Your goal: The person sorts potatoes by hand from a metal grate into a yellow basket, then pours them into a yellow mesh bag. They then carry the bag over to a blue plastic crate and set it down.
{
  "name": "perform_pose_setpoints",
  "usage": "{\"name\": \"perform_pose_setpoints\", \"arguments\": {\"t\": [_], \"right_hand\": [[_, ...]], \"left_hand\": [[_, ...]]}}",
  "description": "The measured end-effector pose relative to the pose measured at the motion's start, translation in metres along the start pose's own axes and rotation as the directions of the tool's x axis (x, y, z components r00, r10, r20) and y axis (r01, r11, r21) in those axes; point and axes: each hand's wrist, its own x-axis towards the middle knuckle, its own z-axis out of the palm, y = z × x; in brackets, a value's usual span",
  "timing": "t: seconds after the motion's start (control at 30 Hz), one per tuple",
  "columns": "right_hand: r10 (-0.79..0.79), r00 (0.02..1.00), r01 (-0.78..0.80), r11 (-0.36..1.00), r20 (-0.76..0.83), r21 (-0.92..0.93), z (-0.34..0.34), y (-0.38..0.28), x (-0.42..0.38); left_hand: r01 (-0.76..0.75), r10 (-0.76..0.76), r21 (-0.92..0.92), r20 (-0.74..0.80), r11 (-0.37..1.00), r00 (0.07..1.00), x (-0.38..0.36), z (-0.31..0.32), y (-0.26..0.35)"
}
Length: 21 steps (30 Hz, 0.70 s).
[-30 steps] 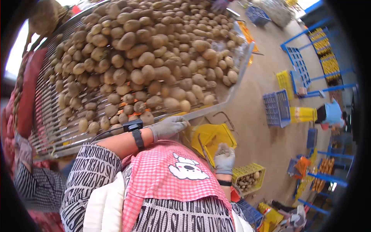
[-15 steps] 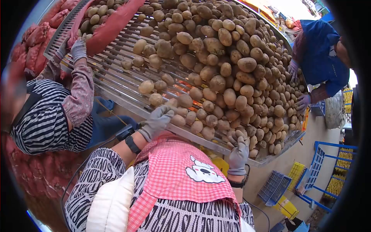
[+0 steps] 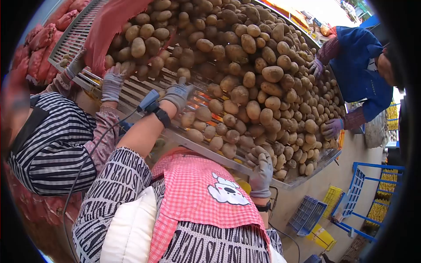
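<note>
Potatoes (image 3: 252, 109) lie heaped over a metal slatted table (image 3: 98, 41) in front of me. My left hand (image 3: 179, 94), in a grey glove, reaches over the slats beside loose potatoes. Its thumb stands apart from the fingers, and I see no potato in it. At the table's front edge, my right hand (image 3: 261, 171), gloved too, rests against the nearest potatoes with its fingers loosely bent and apart. A red mesh sack (image 3: 107, 33) lies tipped at the upper left, with potatoes at its mouth; a co-worker's gloved hand (image 3: 113, 83) is beside it.
Full red sacks (image 3: 41, 48) are stacked at the far left. Another co-worker in a blue smock (image 3: 357, 65) has both hands at the heap's right side. Blue crates (image 3: 309, 215), a yellow crate (image 3: 332, 199) and a blue rack (image 3: 357, 188) stand at the lower right.
My left hand has moved away from me across the slats. The co-worker's red sack has swung right and more potatoes lie by its mouth. My right hand has shifted slightly left.
</note>
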Motion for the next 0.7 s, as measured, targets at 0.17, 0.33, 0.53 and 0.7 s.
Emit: {"name": "perform_pose_setpoints", "arguments": {"t": [0.17, 0.33, 0.53, 0.7], "right_hand": [[0.006, 0.982, 0.002, 0.999, -0.188, 0.043, -0.028, 0.015, -0.024], [0.006, 0.987, 0.008, 0.996, -0.159, 0.09, -0.031, 0.016, -0.036], [-0.019, 1.0, 0.019, 0.997, -0.011, -0.081, -0.012, 0.006, -0.02], [0.049, 0.987, -0.071, 0.987, 0.153, 0.144, 0.017, -0.008, -0.004]], "left_hand": [[-0.025, 0.024, 0.096, 0.01, 0.995, 1.0, -0.004, 0.003, -0.005], [-0.037, 0.033, -0.054, -0.075, 0.998, 0.997, -0.008, 0.001, 0.002], [0.155, 0.231, -0.934, 0.081, -0.321, 0.97, -0.063, -0.018, 0.012], [0.198, 0.556, -0.895, -0.065, -0.399, 0.829, -0.11, -0.025, 0.082]]}}
